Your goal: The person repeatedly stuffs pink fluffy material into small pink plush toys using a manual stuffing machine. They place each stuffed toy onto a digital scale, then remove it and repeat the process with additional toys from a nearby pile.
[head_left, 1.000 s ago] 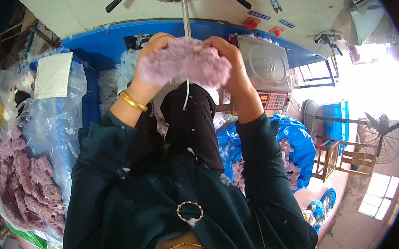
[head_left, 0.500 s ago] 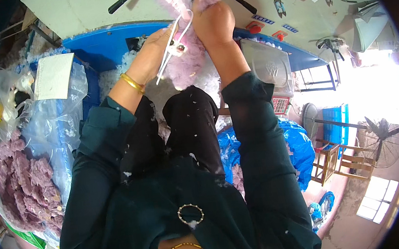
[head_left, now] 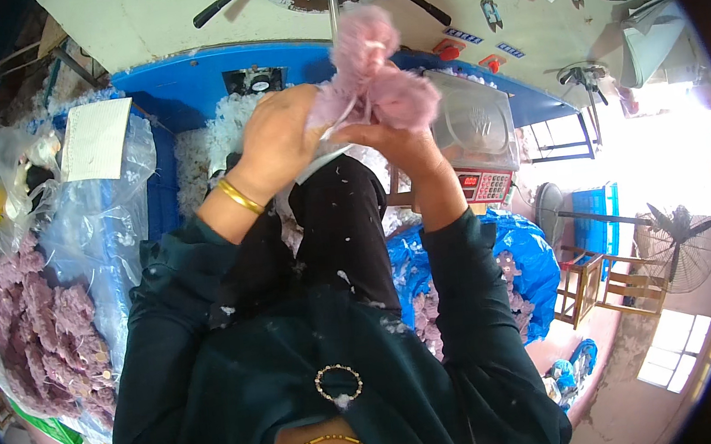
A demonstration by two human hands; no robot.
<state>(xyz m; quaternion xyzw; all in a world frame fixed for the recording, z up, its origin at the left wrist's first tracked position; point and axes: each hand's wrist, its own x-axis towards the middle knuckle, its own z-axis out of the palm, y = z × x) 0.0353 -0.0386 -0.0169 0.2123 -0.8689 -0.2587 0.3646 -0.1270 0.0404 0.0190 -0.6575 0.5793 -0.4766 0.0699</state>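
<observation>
Both my hands are raised in front of me around a fluffy pink plush piece. My left hand, with a gold bangle at the wrist, grips its lower left side. My right hand holds it from underneath. The top of the plush piece sits against a thin metal tube that comes down from a machine above. A white tag or strip hangs from the plush between my hands.
A blue bin with white stuffing stands ahead. At the left a clear plastic bag holds several pink plush pieces. A scale with a clear cover is at the right, above a blue bag of more pieces.
The plush piece went up from chest height to the tube, and has now come slightly lower and more central. My hands have closed in around its base.
</observation>
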